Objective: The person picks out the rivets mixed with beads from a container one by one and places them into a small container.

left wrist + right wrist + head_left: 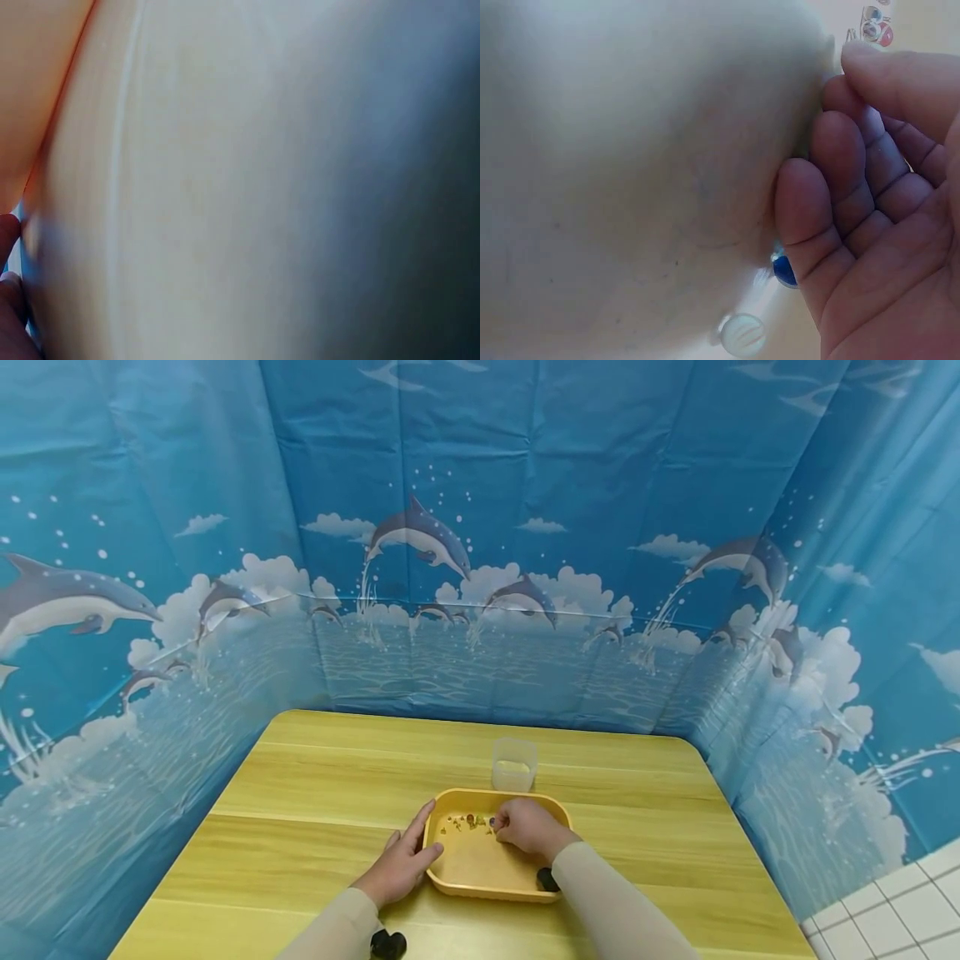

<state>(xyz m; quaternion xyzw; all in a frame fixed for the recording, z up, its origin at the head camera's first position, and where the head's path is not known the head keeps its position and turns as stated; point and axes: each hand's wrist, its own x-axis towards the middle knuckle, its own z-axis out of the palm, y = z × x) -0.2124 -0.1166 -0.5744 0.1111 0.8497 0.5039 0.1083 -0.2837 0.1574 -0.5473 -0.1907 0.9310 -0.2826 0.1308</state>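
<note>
A shallow yellow tray (487,868) holds small shiny pieces (459,822), some with round coloured heads, scattered along its far part. My left hand (401,864) rests against the tray's left side, fingers stretched along the wall and thumb at the rim. In the left wrist view, only some fingers (10,232) show beside the orange wall. Inside the tray, my right hand (528,827) is curled, thumb and forefinger pinching by a thin shiny bit (850,35); the fingertips hide most of it. Near its little finger lie a blue round piece (784,271) and a pale round one (742,335).
Just beyond the tray stands a clear plastic box (514,764). All of this is on a yellow wood-grain table (315,777). Blue curtains (480,660) with dolphins hang around its far and side edges. White tiles (892,910) show at lower right.
</note>
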